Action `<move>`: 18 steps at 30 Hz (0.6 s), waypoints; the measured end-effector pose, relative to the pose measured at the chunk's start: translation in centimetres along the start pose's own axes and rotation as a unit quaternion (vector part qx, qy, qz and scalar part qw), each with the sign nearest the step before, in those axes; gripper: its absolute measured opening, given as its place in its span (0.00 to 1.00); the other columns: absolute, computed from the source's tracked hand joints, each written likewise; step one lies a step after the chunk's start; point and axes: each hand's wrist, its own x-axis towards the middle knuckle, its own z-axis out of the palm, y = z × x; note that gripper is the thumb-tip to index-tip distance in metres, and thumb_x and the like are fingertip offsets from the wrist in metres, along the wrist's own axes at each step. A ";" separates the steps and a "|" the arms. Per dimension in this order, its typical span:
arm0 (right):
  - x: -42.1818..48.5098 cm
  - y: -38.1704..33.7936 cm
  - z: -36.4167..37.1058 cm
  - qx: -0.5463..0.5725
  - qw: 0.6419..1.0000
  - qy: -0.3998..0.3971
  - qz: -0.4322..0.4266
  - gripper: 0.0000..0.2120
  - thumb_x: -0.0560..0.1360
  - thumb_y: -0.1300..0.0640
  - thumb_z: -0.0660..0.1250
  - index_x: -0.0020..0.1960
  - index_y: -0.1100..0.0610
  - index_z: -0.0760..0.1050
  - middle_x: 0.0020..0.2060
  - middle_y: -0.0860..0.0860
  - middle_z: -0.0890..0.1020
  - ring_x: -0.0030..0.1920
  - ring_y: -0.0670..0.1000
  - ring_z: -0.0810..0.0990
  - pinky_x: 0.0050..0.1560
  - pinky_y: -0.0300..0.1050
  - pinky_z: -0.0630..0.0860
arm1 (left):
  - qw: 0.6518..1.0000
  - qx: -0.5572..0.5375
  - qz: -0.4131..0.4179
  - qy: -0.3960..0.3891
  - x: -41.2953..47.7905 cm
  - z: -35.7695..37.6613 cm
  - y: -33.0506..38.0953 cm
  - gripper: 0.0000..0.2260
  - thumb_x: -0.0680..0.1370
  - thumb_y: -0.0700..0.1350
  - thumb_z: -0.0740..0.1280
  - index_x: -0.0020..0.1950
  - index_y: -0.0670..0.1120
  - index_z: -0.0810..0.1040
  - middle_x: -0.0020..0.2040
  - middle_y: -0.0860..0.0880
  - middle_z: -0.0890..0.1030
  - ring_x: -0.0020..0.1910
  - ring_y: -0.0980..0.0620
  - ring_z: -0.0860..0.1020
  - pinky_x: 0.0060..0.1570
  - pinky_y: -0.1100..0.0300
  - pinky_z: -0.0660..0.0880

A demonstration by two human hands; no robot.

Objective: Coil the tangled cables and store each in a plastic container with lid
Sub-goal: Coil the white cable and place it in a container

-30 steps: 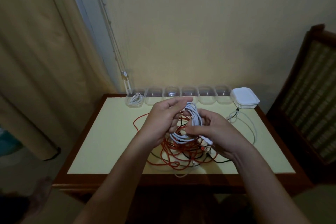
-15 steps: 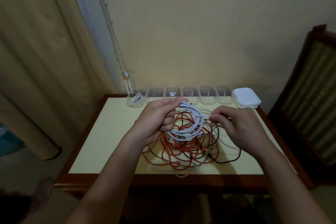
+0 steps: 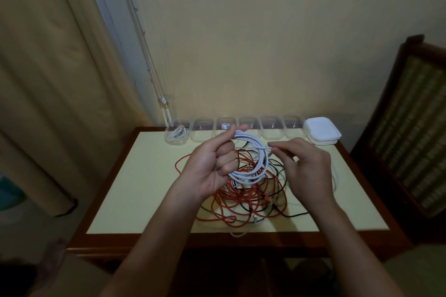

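Smooth matt plastic sheath on white cable coil [image 3: 251, 166]; orange cables [image 3: 241, 210] likewise. Containers [image 3: 201, 131]: clear glossy plastic. Lids [image 3: 322, 130]: opaque white plastic. Surface [image 3: 144, 176]: matt pale-yellow top w/ varnished dark wood rim. Curtain [image 3: 48, 79]: cloth. Chair [image 3: 415, 132]: wood frame, woven back.

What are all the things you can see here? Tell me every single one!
white cable coil: one, white, held up over the middle of the table.
tangled cables: one heap, red, black and white, on the table under the coil.
containers: six, clear, in a row along the table's back edge.
stored cable: one, white, coiled in the leftmost container.
lids: one stack, white, back right corner of the table; how many cannot be told.
table: one, pale yellow top with a brown wood rim.
chair: one, dark wood with a woven back, right of the table.
curtain: one, beige, at the left.
left hand: one, holds the white cable coil.
right hand: one, its fingers pinch the coil's loose end.
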 end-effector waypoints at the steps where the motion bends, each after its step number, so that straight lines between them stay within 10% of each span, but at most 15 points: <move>1: -0.1 -0.4 0.3 0.036 0.999 0.007 0.037 0.07 0.74 0.64 0.75 0.50 0.54 0.87 0.40 0.44 0.85 0.42 0.41 0.83 0.47 0.36 0.78 | 1.000 -0.005 0.004 0.002 0.0 0.1 0.0 0.16 0.76 0.45 0.65 0.61 0.40 0.79 0.22 0.55 0.57 0.16 0.60 0.56 0.18 0.67 0.49; 9: -0.4 -2.9 1.3 0.399 0.849 -0.103 0.332 0.09 0.79 0.55 0.70 0.52 0.58 0.86 0.47 0.57 0.87 0.53 0.60 0.85 0.59 0.53 0.80 | 0.997 -0.001 0.057 0.057 0.4 -0.2 -0.2 0.10 0.81 0.44 0.64 0.57 0.41 0.79 0.23 0.55 0.56 0.17 0.60 0.54 0.16 0.67 0.50; 18: -0.7 -2.8 1.2 0.356 0.851 -0.153 0.353 0.06 0.76 0.61 0.73 0.50 0.64 0.80 0.42 0.60 0.87 0.45 0.59 0.86 0.56 0.59 0.80 | 0.983 0.149 0.086 0.058 0.5 -0.7 -1.0 0.13 0.81 0.44 0.67 0.62 0.39 0.80 0.27 0.54 0.57 0.21 0.59 0.55 0.18 0.67 0.54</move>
